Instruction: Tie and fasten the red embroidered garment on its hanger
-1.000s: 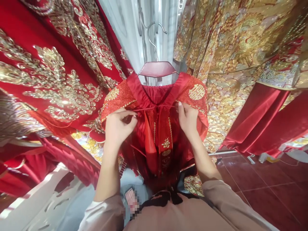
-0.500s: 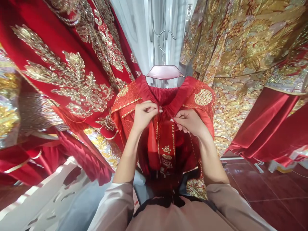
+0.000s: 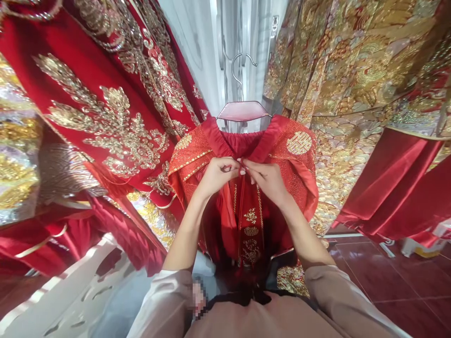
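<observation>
In front of me hangs a red garment [image 3: 296, 166] with gold embroidery and gold trim, on a hanger [image 3: 243, 111] with a pink top and a metal hook. My left hand [image 3: 219, 176] and my right hand [image 3: 265, 177] meet at the front of its gathered collar [image 3: 214, 138]. Both are closed in a pinch on thin red ties at the neck opening, fingertips touching or nearly so. A thin red strand [image 3: 241, 202] trails down the front below them. My fingers hide the point where the ties cross.
A red garment with silver-gold beadwork [image 3: 116, 122] hangs at left, gold patterned cloth [image 3: 352, 94] at right. Red satin [image 3: 373, 183] drapes below that. A white cut-out panel [image 3: 70, 291] stands lower left; dark red floor tiles [image 3: 391, 281] show lower right.
My hands have come together at the collar; the right hand moved left and slightly up from the stretched tie. The view has shifted slightly, so the garment and hanger sit lower.
</observation>
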The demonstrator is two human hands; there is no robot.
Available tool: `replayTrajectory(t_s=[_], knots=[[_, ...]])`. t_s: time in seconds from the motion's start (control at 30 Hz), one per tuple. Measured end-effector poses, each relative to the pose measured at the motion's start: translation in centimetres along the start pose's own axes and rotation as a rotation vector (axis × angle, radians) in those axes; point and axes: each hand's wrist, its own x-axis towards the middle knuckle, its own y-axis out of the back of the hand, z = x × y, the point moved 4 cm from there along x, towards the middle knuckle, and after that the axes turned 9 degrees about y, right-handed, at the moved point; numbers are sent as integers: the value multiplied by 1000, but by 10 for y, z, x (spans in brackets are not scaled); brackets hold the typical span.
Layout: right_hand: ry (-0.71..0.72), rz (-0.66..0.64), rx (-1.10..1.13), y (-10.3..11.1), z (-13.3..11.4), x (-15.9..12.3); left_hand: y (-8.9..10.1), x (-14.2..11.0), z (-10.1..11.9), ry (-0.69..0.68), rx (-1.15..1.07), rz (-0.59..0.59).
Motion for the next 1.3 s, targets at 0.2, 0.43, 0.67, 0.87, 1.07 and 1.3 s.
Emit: replayTrajectory(t_s=[0.2, 0.43, 0.67, 0.87, 1.07, 1.3], knots=[[164, -84, -303, -4, 17, -4, -2, -5, -7, -51, 76, 101], [250, 40, -255, -6, 16, 2, -6, -4, -6, -195, 238, 141], [132, 101, -500, -4, 20, 3, 6, -15, -1, -190, 623, 376], [-3, 236, -159, 6, 30, 5, 16, -17, -7, -135, 446, 513], [-257, 233, 635, -13, 37, 8, 2, 0, -26, 66, -384, 362], [-195, 150, 176, 10, 26, 11, 1, 1, -22, 186, -458, 207]])
